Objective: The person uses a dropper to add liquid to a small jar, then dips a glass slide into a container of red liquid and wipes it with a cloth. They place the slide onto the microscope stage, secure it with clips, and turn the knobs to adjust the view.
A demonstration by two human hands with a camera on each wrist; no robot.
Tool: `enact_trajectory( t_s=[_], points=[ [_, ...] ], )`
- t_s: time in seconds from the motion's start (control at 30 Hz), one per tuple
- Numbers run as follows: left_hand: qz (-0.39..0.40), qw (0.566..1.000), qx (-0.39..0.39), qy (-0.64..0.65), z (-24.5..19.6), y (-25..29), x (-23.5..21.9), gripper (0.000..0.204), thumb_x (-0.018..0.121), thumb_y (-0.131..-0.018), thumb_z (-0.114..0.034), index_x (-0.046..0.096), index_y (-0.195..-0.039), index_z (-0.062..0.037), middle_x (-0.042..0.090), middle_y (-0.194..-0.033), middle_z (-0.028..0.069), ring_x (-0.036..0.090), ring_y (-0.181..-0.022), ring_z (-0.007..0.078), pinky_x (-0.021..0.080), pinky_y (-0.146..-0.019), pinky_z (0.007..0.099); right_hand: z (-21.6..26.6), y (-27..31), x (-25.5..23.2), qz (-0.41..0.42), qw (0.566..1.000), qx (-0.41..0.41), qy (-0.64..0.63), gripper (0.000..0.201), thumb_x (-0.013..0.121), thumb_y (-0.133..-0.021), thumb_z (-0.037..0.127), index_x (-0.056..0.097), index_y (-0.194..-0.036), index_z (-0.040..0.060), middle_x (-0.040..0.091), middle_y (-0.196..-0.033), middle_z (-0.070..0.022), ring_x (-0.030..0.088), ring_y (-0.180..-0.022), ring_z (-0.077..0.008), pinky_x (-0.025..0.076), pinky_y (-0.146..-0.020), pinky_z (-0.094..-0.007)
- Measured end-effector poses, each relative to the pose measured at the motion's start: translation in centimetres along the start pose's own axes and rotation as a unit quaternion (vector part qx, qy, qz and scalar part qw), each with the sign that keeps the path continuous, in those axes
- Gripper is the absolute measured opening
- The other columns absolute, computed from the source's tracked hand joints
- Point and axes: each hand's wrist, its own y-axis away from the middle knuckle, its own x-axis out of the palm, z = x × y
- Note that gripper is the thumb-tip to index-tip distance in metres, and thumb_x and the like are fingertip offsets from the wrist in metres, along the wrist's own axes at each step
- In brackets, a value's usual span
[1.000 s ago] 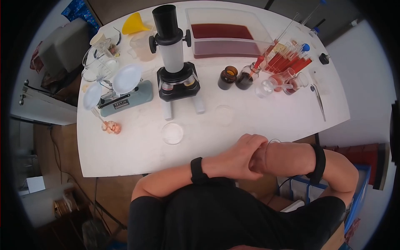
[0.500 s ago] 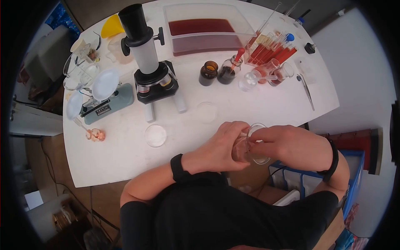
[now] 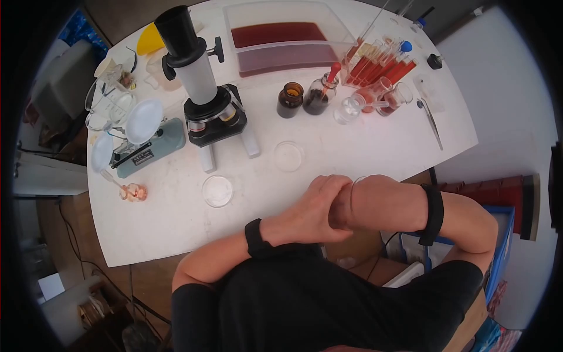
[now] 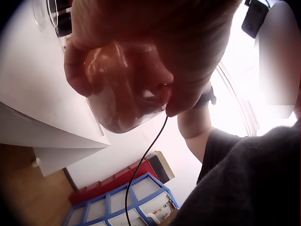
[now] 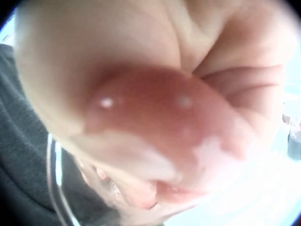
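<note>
- Left hand point(image 3: 314, 212) curls round the clear vessel point(image 4: 115, 115), by the near edge of the worktop point(image 3: 158, 226).
- Right hand point(image 3: 387, 202) covers its mouth; can't tell its grip.
- Probably stiff, slippery, fragile: cradle the wall.

Right hand point(image 3: 388, 202) now turned across the glass vessel point(image 4: 113, 113).
Rim point(image 3: 356, 181), wide in view half a second ago, shows only as a sliver beside left fingertips point(image 3: 340, 181).
</note>
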Motion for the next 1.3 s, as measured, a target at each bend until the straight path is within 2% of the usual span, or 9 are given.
enact_trajectory(
  t_s=[0.1,0.23,0.53,0.63,0.73,0.83,0.97,1.17,1.3],
  points=[
    [0.004,1.000,-0.016,0.002,0.3,-0.1,-0.5,0.083,0.081,-0.060,-0.021,0.036,-0.127,-0.0047,0.046,-0.119,0.0161,0.043,-0.113,0.0339,0.039,-0.096,0.0413,-0.3,1.6,-1.2,-0.104,0.991,-0.051,-0.063,0.009,0.058,-0.075,0.008,0.060,-0.084,0.0063,0.060,-0.088,-0.0088,0.063,-0.075,-0.0280,0.051,-0.062,-0.0365],
    [-0.007,1.000,-0.016,-0.002,0.5,0.0,-1.1,0.082,0.081,-0.059,-0.019,0.037,-0.126,-0.0043,0.047,-0.119,0.0158,0.044,-0.113,0.0341,0.038,-0.096,0.0411,0.1,4.2,-2.4,-0.179,0.983,-0.010,-0.042,0.025,0.057,-0.072,0.003,0.059,-0.097,0.0078,0.057,-0.100,-0.0076,0.060,-0.090,-0.0270,0.051,-0.075,-0.0367],
    [-0.009,0.999,0.031,-0.027,0.3,-0.5,-0.6,0.081,0.081,-0.059,-0.018,0.037,-0.126,-0.0030,0.047,-0.119,0.0171,0.044,-0.111,0.0337,0.040,-0.094,0.0416,-0.1,1.5,-1.3,-0.032,0.998,-0.050,0.017,0.013,0.060,-0.073,0.007,0.063,-0.085,0.0049,0.062,-0.087,-0.0079,0.062,-0.072,-0.0277,0.051,-0.060,-0.0365],
    [0.009,1.000,0.013,-0.025,0.0,-0.4,-0.6,0.081,0.081,-0.060,-0.018,0.037,-0.126,-0.0032,0.046,-0.121,0.0175,0.044,-0.113,0.0336,0.040,-0.094,0.0416,-0.4,0.3,0.7,-0.069,0.995,-0.068,0.019,0.014,0.061,-0.072,0.007,0.063,-0.086,0.0050,0.062,-0.078,-0.0087,0.062,-0.072,-0.0278,0.050,-0.059,-0.0368],
    [0.022,1.000,0.007,-0.008,0.3,-0.1,0.1,0.081,0.081,-0.060,-0.019,0.036,-0.127,-0.0039,0.045,-0.123,0.0169,0.043,-0.115,0.0337,0.040,-0.095,0.0417,-0.1,0.2,0.5,0.031,0.999,-0.005,0.010,0.012,0.060,-0.073,0.006,0.062,-0.085,0.0052,0.062,-0.077,-0.0089,0.062,-0.072,-0.0291,0.049,-0.060,-0.0378],
    [0.027,1.000,-0.007,-0.001,0.2,0.0,0.1,0.082,0.081,-0.060,-0.019,0.036,-0.127,-0.0046,0.045,-0.123,0.0163,0.042,-0.116,0.0340,0.039,-0.095,0.0422,-0.1,1.6,-1.3,0.012,0.998,-0.022,-0.055,0.012,0.059,-0.076,0.007,0.061,-0.088,0.0057,0.061,-0.083,-0.0104,0.061,-0.075,-0.0301,0.049,-0.062,-0.0381],
    [-0.009,1.000,0.003,-0.014,0.5,0.1,-0.8,0.081,0.081,-0.060,-0.019,0.037,-0.126,-0.0046,0.046,-0.122,0.0161,0.044,-0.114,0.0342,0.039,-0.096,0.0420,-1.2,3.9,-0.7,-0.137,0.984,-0.045,-0.101,0.017,0.060,-0.077,0.008,0.053,-0.092,0.0049,0.056,-0.093,-0.0127,0.058,-0.086,-0.0295,0.048,-0.066,-0.0390],
    [-0.001,0.999,0.036,-0.017,0.1,-0.3,-0.8,0.076,0.079,-0.060,-0.017,0.038,-0.123,-0.0042,0.047,-0.118,0.0163,0.043,-0.110,0.0356,0.039,-0.093,0.0430,-0.2,3.1,-2.1,0.012,0.985,0.021,-0.171,0.015,0.061,-0.078,0.008,0.049,-0.086,0.0028,0.054,-0.096,-0.0142,0.057,-0.084,-0.0321,0.048,-0.068,-0.0397],
    [-0.021,0.999,0.026,-0.034,0.7,0.1,-0.6,0.079,0.082,-0.061,-0.019,0.038,-0.125,-0.0042,0.048,-0.117,0.0163,0.046,-0.109,0.0340,0.040,-0.093,0.0409,-0.6,2.7,-1.0,-0.033,0.981,0.019,-0.191,0.015,0.057,-0.079,0.004,0.053,-0.093,0.0038,0.054,-0.093,-0.0137,0.057,-0.086,-0.0313,0.047,-0.068,-0.0390]
  ],
)
